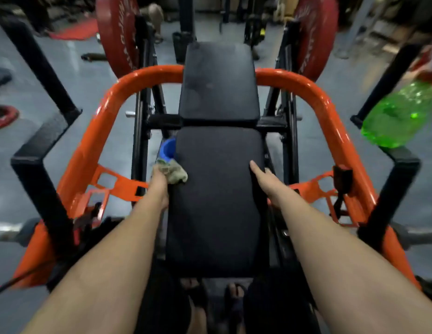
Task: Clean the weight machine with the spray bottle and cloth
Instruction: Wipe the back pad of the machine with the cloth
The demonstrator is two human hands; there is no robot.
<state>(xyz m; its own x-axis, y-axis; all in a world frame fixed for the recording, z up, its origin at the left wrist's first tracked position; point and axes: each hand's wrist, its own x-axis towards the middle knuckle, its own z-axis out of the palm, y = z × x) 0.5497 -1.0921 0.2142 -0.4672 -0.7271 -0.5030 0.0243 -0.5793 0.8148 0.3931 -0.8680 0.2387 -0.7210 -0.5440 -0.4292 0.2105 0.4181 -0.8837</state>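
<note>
In the head view, your left hand (pixel 159 182) grips the cloth (pixel 174 171) at the left edge of the lower pad (pixel 217 201), toward its far end. Your right hand (pixel 265 179) rests with straight fingers on the pad's right edge, holding nothing. A green bottle (pixel 398 116), blurred but likely the sprayer, sits well right of the pad, outside the orange frame (pixel 147 75). You seem early in the wiping. The upper pad (pixel 217 88) beyond looks smudged, and the frame looks yet to be wiped.

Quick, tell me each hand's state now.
Left hand: grips the crumpled beige cloth.
Right hand: open, fingers straight on the black padded seat.
</note>
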